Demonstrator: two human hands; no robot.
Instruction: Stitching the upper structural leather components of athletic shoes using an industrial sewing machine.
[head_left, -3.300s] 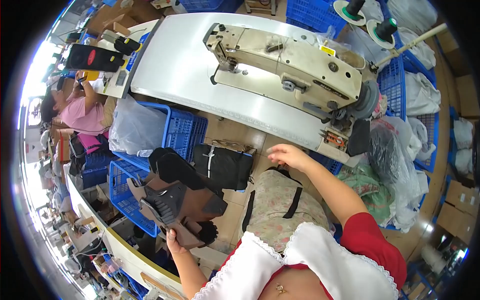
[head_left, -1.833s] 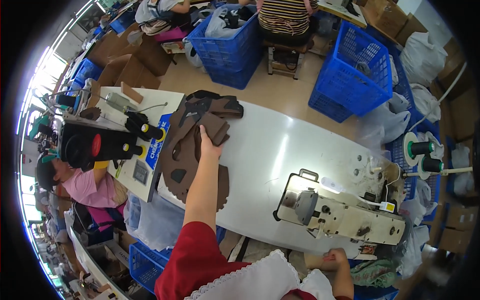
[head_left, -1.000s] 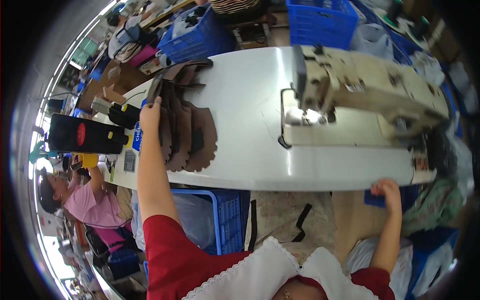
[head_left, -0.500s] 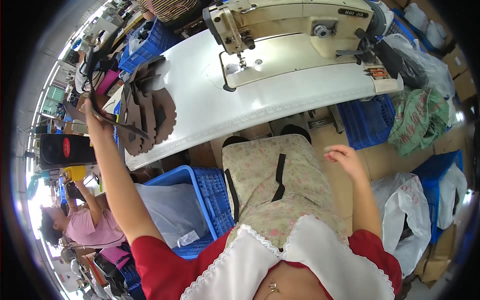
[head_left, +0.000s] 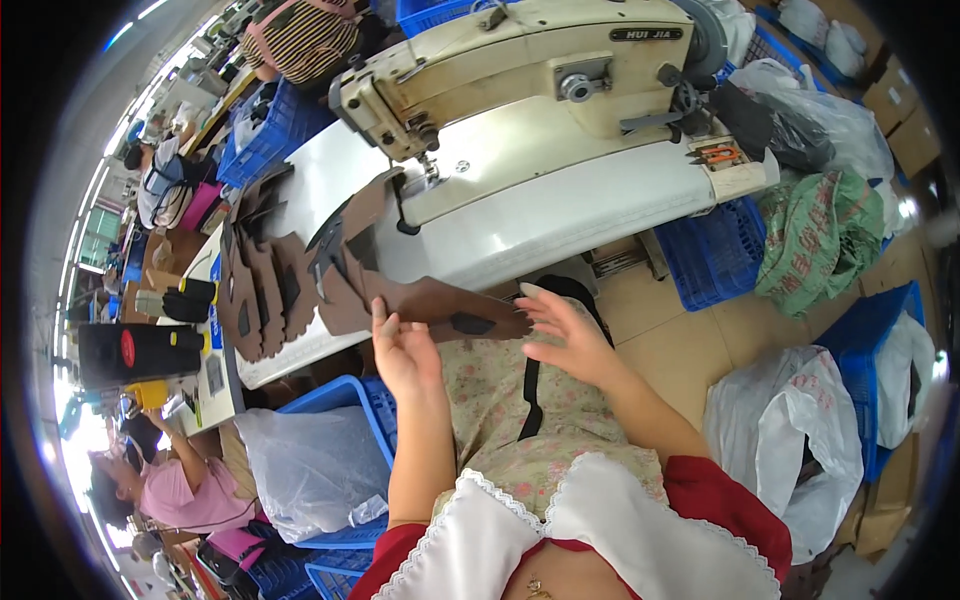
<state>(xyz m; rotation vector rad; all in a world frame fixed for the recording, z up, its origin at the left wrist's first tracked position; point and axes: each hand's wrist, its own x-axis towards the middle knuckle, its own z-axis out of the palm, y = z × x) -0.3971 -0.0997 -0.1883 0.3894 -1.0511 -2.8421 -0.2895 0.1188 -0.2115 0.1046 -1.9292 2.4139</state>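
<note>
A brown flat cut piece [head_left: 415, 300] with a dark patch, shaped like a shoe upper, spans from the table edge to above my lap. My left hand [head_left: 408, 358] has its fingers on the piece's near edge and holds it. At the piece's right end is my right hand [head_left: 570, 340], its fingers spread and fingertips at the tip; the exact contact is hard to make out. Left of it, similar brown pieces [head_left: 262, 290] lie overlapped on the white sewing table [head_left: 480, 245]. The sewing machine [head_left: 520, 75] stands just beyond, its needle area near the held piece.
Blue crates stand at my left [head_left: 375, 400] and under the table [head_left: 710, 255]. White plastic bags [head_left: 785, 430] and a green sack [head_left: 820, 235] are at the right. A black strip [head_left: 530, 400] lies on my apron. Other people work at the left.
My left hand has come from the far left to the middle, bringing the brown piece before me. The right hand has moved left to its end. The view has shifted.
</note>
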